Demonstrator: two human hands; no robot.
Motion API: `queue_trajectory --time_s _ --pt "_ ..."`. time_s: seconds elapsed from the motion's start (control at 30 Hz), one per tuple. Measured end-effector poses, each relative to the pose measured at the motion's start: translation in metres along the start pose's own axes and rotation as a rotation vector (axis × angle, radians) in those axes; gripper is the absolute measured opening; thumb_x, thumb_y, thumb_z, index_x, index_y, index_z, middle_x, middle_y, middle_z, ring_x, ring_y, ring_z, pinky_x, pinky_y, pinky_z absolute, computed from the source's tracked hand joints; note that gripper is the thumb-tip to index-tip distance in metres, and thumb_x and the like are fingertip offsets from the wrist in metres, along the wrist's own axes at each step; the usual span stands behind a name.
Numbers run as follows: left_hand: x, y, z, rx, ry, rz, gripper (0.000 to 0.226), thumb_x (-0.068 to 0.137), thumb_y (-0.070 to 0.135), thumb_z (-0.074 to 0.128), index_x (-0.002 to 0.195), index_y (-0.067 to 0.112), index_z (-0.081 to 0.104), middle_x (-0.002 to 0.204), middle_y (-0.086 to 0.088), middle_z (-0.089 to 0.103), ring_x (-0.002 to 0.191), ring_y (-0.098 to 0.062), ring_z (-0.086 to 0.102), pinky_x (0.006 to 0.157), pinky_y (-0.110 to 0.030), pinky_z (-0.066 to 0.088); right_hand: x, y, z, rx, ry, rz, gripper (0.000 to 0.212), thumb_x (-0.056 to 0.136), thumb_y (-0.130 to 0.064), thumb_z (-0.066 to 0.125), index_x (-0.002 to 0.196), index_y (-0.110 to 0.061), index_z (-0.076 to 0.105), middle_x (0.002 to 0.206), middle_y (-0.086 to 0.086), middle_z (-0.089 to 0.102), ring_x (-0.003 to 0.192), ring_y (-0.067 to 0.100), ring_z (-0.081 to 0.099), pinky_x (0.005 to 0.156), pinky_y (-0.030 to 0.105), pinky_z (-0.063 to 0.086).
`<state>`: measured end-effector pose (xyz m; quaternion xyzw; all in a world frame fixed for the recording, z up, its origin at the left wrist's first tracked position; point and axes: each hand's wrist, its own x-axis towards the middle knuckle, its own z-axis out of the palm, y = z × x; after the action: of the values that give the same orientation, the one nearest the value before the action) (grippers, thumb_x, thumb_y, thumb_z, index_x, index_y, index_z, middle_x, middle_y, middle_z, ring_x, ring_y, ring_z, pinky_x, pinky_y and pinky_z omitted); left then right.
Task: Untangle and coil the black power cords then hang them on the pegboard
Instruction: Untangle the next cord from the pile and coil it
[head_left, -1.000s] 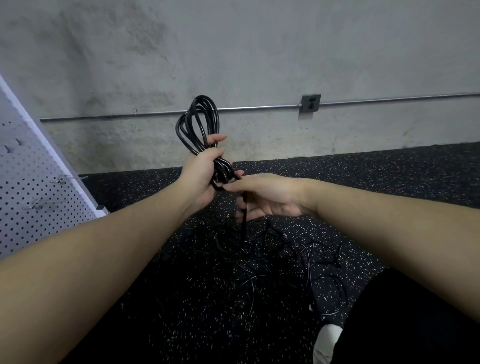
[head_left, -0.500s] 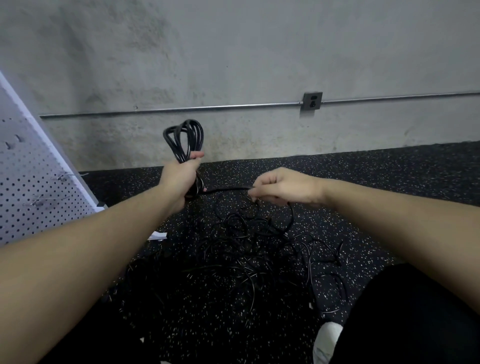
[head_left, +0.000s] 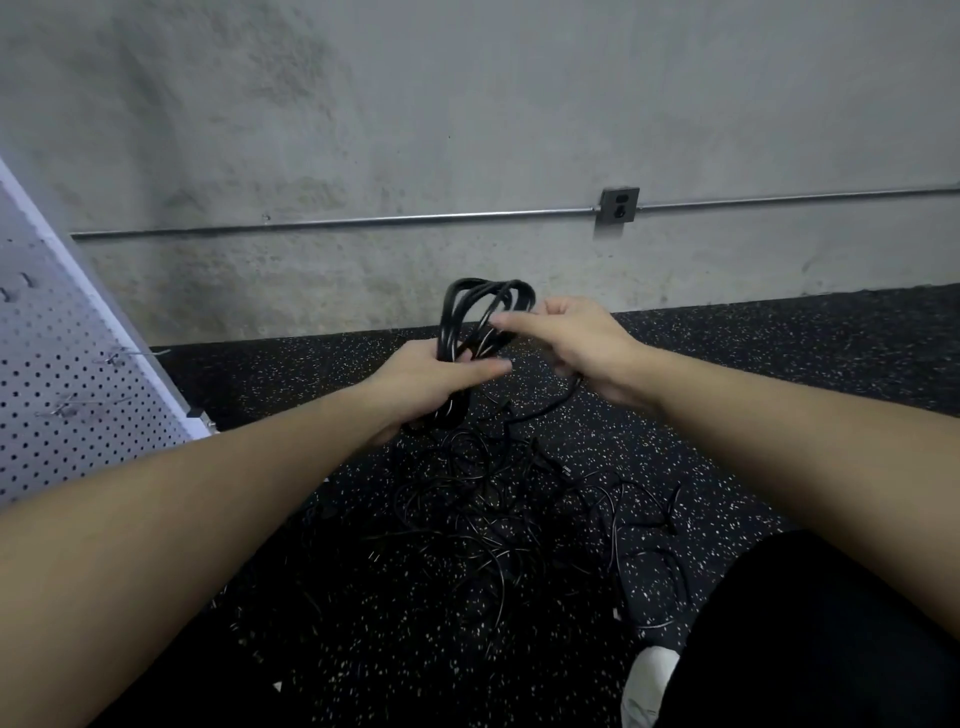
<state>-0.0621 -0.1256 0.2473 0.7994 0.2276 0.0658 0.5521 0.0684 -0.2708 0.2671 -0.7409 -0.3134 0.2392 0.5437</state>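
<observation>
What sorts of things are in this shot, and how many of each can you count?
Hands: 2, the left hand and the right hand
Coiled cord bundle: 1
Tangled cord pile on the floor: 1; separate cords cannot be counted
Pegboard: 1
Wall outlet: 1
Total: 6

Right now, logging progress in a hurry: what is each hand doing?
Left hand: closed around the coiled cord.
Right hand: closed on the cord's loose end, up against the coil.
</observation>
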Motion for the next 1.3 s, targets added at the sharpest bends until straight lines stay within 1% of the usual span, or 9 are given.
queue_trajectory --time_s 0.2,0.4,0.53,0.7,0.87,1.0,1.17,1.23,1.3 --pt "0.003 0.006 0.008 0.121 0.112 0.013 0.028 0.1 0.032 0.061 0.075 0.019 0.061 0.065 0.004 0.058 0.053 -0.01 0.051 0.046 -0.022 0.037 -0.001 -0.013 -0.003 0.435 -0.182 0.124 0.015 0.099 -0.031 0.062 0.096 -0.018 0.069 0.065 -0.01 0.051 0.055 0.003 0.043 0.048 0.015 0.039" --pt "0.0 0.003 0.006 -0.113 0.002 -0.047 0.032 0.1 0.023 0.058 0.075 0.006 0.066 0.054 0.002 0.056 0.044 -0.014 0.052 0.052 -0.028 0.05 0.006 -0.005 0.007 0.061 0.213 -0.093 0.026 0.087 -0.044 0.076 0.08 -0.02 0.07 0.089 -0.001 0.071 0.079 0.012 0.063 0.08 0.029 0.05" --pt "-0.006 0.008 0.01 -0.112 -0.015 0.024 0.033 0.101 0.019 0.054 0.075 0.004 0.067 0.049 0.003 0.053 0.041 -0.01 0.049 0.043 -0.02 0.04 0.012 0.0 0.006 -0.06 0.416 -0.118 0.063 0.061 -0.071 0.08 0.086 -0.021 0.05 0.096 0.006 0.059 0.08 0.015 0.056 0.073 0.032 0.049" --pt "-0.003 0.001 0.009 -0.146 -0.069 0.04 0.032 0.1 0.022 0.056 0.075 0.007 0.07 0.057 -0.003 0.054 0.049 -0.014 0.05 0.048 -0.023 0.04 0.005 0.0 0.01 0.35 0.018 0.251 0.05 0.085 -0.056 0.074 0.109 -0.014 0.064 0.088 0.0 0.076 0.089 0.018 0.065 0.086 0.037 0.056" --pt "-0.001 0.004 0.004 -0.285 -0.08 -0.092 0.016 0.095 0.028 0.07 0.089 0.013 0.07 0.078 -0.003 0.066 0.06 -0.013 0.062 0.05 -0.022 0.05 0.005 -0.011 0.01 0.617 0.02 0.142 0.021 0.094 -0.035 0.071 0.094 -0.017 0.06 0.066 -0.002 0.064 0.07 0.016 0.066 0.077 0.031 0.059" --pt "-0.002 0.005 0.007 -0.345 -0.017 -0.093 0.014 0.088 0.028 0.078 0.088 0.015 0.073 0.078 0.0 0.07 0.059 -0.009 0.066 0.049 -0.019 0.049 0.005 -0.019 0.022 0.653 0.055 0.121 0.033 0.097 -0.034 0.066 0.074 -0.02 0.047 0.052 -0.004 0.042 0.052 0.013 0.049 0.075 0.034 0.052" --pt "0.0 0.018 0.009 -0.647 -0.081 -0.125 0.028 0.098 0.03 0.063 0.111 0.009 0.077 0.103 -0.005 0.077 0.081 -0.014 0.073 0.072 -0.025 0.056 0.01 -0.029 0.021 0.561 0.171 0.14 0.035 0.089 -0.044 0.074 0.085 -0.017 0.051 0.051 -0.008 0.038 0.045 0.011 0.038 0.061 0.03 0.042" --pt "-0.002 0.021 0.01 -0.67 -0.139 -0.168 0.034 0.1 0.027 0.053 0.096 0.007 0.081 0.108 -0.008 0.077 0.082 -0.017 0.071 0.094 -0.034 0.054 0.011 -0.032 0.018 0.546 0.171 0.136 0.036 0.087 -0.042 0.076 0.082 -0.019 0.05 0.051 -0.008 0.037 0.044 0.011 0.034 0.058 0.03 0.037" --pt "-0.005 0.024 0.008 -0.668 -0.178 -0.153 0.049 0.099 0.02 0.049 0.056 0.01 0.07 0.116 -0.014 0.075 0.095 -0.024 0.073 0.11 -0.047 0.047 0.009 -0.033 0.015 0.57 0.148 0.146 0.037 0.087 -0.04 0.077 0.078 -0.021 0.047 0.05 -0.009 0.035 0.043 0.011 0.031 0.055 0.03 0.035"
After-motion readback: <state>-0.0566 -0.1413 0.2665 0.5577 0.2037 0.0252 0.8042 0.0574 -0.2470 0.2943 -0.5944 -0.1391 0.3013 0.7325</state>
